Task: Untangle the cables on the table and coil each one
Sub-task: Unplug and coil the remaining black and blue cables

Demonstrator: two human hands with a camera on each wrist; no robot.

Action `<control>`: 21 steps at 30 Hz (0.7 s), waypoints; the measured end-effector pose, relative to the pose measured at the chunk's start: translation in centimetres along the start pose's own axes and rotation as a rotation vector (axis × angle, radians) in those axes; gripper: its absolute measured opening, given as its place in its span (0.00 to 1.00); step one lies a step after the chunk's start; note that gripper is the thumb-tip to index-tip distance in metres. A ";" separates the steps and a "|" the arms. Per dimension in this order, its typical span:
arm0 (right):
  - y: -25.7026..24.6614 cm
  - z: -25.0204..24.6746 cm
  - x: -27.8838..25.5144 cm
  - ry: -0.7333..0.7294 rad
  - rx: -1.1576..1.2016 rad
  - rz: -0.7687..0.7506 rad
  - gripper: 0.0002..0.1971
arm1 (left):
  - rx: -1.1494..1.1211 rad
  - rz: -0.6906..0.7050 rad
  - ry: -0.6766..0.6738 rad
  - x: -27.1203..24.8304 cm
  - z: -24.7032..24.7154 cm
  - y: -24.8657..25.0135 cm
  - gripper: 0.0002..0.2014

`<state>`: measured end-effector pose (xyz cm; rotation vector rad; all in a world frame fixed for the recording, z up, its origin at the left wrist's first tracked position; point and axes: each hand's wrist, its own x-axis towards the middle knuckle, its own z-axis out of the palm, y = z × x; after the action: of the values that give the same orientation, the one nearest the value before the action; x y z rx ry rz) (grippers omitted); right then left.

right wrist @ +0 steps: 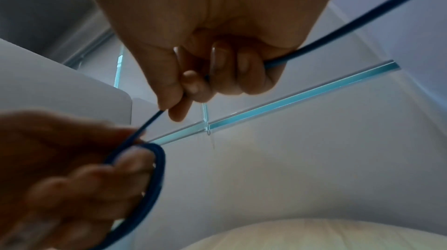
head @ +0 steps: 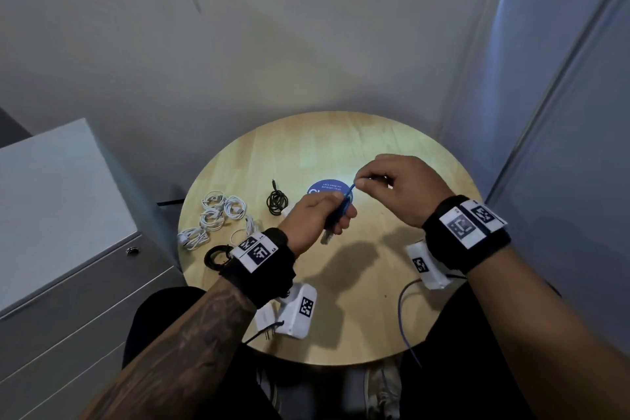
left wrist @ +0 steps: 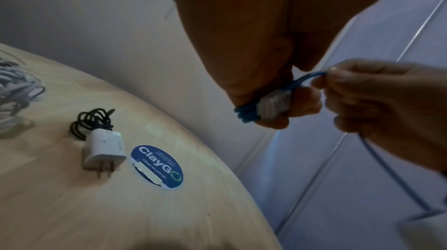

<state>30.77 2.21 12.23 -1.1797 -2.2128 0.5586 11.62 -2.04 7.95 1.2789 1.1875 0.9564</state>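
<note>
Over the middle of the round wooden table (head: 392,147), my left hand (head: 320,218) grips a small coil of blue cable (head: 342,208) with its clear plug end (left wrist: 273,106) sticking out below the fingers. My right hand (head: 392,184) pinches the same blue cable (right wrist: 150,120) a little beyond the coil between thumb and forefinger. Its loose tail (head: 405,324) runs back under my right wrist and hangs off the table's near edge. Coiled white cables (head: 218,215) lie at the table's left. A coiled black cable (head: 276,201) lies beside a white charger (left wrist: 104,147).
A blue round sticker (left wrist: 157,167) marks the table's centre. Another black coil (head: 216,256) sits at the left edge by my left wrist. A grey cabinet (head: 61,215) stands left of the table, and walls close in behind and to the right.
</note>
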 end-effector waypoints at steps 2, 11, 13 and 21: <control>0.6 1.0 0.1 0.049 0.070 0.030 0.06 | -0.163 -0.034 -0.042 -0.5 0.1 0.8 0.16; 0.7 6.9 -3.7 -0.060 0.377 0.155 0.10 | -0.803 0.047 0.036 -1.3 0.2 1.1 0.08; 0.5 7.1 -4.2 -0.109 0.327 0.162 0.10 | -0.848 0.069 0.147 -0.8 -0.1 0.4 0.08; -1.6 6.4 -5.1 -0.263 0.162 0.068 0.11 | -0.569 0.170 0.507 0.3 -1.9 -2.2 0.08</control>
<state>27.96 -3.57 6.93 -1.1553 -2.2964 0.9508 9.56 -1.58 5.86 0.7010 1.0689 1.6713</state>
